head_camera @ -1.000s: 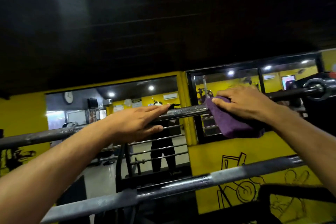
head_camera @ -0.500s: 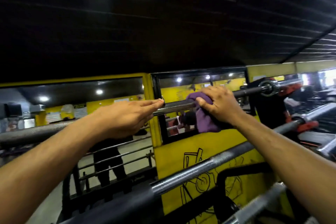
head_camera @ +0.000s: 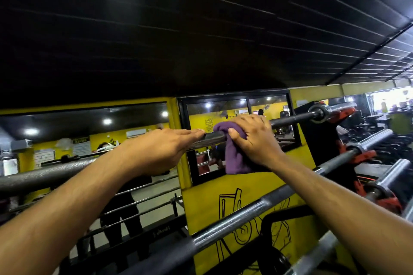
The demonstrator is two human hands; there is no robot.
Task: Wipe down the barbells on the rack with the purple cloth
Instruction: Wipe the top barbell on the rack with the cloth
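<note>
The top barbell (head_camera: 214, 139) runs across the view from lower left to upper right, resting on the rack. My right hand (head_camera: 252, 138) clamps the purple cloth (head_camera: 234, 158) around this bar near its middle; the cloth hangs below the bar. My left hand (head_camera: 161, 149) lies over the same bar just left of the cloth, fingers stretched along it and the thumb below. A second barbell (head_camera: 245, 212) lies lower and nearer to me, and a third barbell (head_camera: 312, 257) sits at the bottom right.
A black rack upright (head_camera: 312, 140) with red holders (head_camera: 344, 114) carries the bar ends at right. Behind are a yellow wall (head_camera: 205, 207) and mirrors (head_camera: 85, 140) that reflect a standing person. More gym equipment fills the far right.
The view has swung to the right. My right hand and the cloth have slid left along the top bar, closer to my left hand, which has stayed on the bar.
</note>
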